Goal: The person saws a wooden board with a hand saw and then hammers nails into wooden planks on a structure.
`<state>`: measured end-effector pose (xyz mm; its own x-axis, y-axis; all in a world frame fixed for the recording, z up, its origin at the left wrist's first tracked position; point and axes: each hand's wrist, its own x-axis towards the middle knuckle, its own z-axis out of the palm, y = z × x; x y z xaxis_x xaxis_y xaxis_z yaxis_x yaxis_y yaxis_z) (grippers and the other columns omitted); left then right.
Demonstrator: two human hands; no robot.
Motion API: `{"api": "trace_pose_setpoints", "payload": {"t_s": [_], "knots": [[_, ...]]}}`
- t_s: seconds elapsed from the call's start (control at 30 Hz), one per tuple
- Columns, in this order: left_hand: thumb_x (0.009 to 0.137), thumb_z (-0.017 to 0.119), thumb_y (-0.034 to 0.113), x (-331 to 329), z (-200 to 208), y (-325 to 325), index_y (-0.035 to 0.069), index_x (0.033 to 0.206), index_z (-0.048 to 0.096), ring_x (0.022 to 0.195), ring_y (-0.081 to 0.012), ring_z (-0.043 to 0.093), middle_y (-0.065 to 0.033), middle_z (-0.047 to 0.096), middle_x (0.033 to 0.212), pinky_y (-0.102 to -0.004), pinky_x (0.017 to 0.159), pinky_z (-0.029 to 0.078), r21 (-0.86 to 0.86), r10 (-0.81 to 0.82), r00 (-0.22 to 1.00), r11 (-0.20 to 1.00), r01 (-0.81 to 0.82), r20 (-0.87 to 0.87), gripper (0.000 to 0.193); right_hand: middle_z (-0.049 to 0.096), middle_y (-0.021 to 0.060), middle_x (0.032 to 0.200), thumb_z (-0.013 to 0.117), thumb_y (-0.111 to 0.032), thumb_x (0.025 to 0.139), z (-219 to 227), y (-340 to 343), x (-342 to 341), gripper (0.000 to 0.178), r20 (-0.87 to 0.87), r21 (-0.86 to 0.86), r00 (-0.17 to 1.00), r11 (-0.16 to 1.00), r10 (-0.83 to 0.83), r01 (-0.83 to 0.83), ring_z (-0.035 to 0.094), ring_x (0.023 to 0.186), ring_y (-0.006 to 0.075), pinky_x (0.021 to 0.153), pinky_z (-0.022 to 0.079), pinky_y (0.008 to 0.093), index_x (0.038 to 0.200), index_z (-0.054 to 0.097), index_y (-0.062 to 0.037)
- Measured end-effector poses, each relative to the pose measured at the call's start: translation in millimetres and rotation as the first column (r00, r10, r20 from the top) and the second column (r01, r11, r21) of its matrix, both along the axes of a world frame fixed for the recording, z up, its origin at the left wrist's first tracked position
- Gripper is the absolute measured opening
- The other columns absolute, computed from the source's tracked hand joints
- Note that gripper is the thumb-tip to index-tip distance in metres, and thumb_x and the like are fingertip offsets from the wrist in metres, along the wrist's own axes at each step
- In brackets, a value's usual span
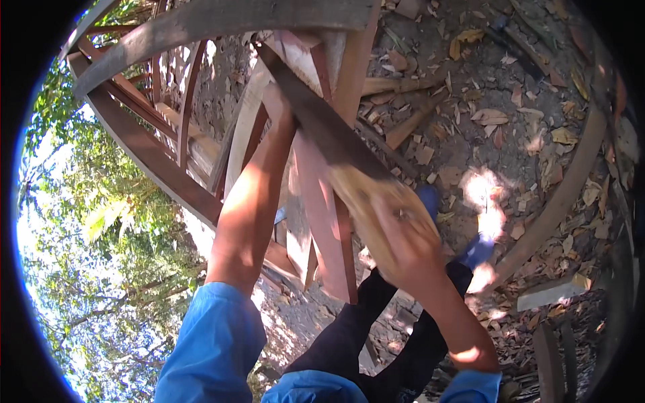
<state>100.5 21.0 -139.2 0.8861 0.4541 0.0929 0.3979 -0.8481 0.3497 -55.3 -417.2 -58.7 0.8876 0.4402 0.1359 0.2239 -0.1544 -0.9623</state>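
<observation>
My right hand (406, 245) is wrapped round the pale wooden handle (363, 191) of a handsaw. Its long dark blade (329, 127) slants up and left, with the narrow tip over the reddish and pale timbers. My left hand (277, 107) rests at the timbers beside the blade, and the blade covers most of its fingers. Just below the saw, a reddish wooden plank (322, 221) points down toward my legs. Another pale piece of wood (245, 127) stands left of my left hand. The saw handle is slightly smeared by motion.
A curved wooden beam (222, 27) arches across the top, joined to a dark curved beam (154, 154) at left. Dry leaves and wood chips litter the ground (463, 114). A long curved timber (557, 215) and a short offcut (554, 292) lie at right. My blue shoe (477, 250) is near.
</observation>
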Motion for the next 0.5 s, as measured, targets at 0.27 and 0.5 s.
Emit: {"api": "trace_pose_setpoints", "payload": {"t_s": [0.27,0.5], "knots": [[0.109,0.04,0.047,7,2,-55,-0.011,0.086,0.069,0.072,-0.038,0.069,-0.027,0.068,0.073,-0.0489,0.07,0.053,0.239,-0.198,0.958,0.939,0.246,-0.205,0.069,0.072,0.0172,0.091,0.081,-0.02,0.082,-33,4,16,0.068,0.098,-0.073,0.995,0.997,0.014,-0.007,0.071,0.083,0.0303,0.091,0.057,0.0432,0.142,0.059,0.0034],[0.109,0.04,0.049,2,-28,16,-0.011,0.086,0.068,0.073,-0.0348,0.068,-0.0265,0.069,0.078,-0.0487,0.067,0.051,-0.279,-0.17,0.948,0.928,0.246,0.27,0.07,0.072,0.017,0.09,0.083,-0.02,0.079,-31,-4,2,0.072,0.079,0.052,0.992,0.994,-0.097,0.093,0.072,0.087,0.033,0.098,0.056,0.0435,0.144,0.058,-0.0007]]}}
